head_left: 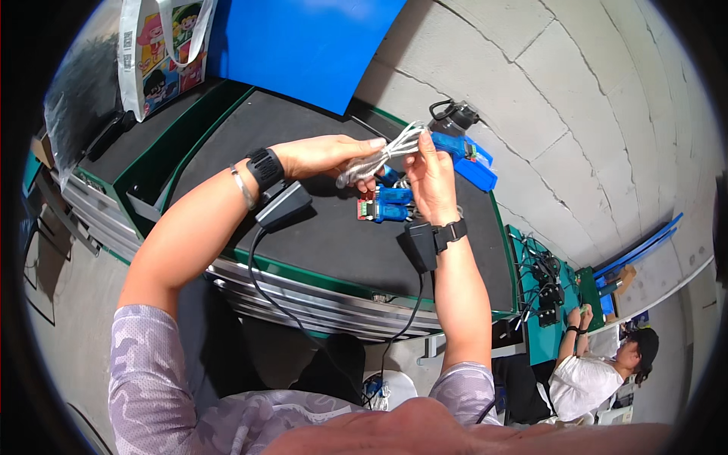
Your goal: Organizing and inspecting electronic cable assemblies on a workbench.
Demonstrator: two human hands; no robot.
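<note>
Left grip (322, 155) and right grip (434, 186) closed on coiled white cable (388, 153).
Best keep loops snug, blue connector (449, 144) unstrained.

You have a pale, translucent cable (369, 166) wound into a long, narrow bundle, cinched near its middle and slanting up to the right above the tabletop (318, 246), between your left grip (326, 154) and right grip (434, 182). Just beyond your right fingertips sits a blue connector (447, 144) with a green terminal block at its outer end. Below the bundle, 2 more blue connectors (394, 196) lie side by side on the tabletop, their red-and-green terminal ends pointing left.
</note>
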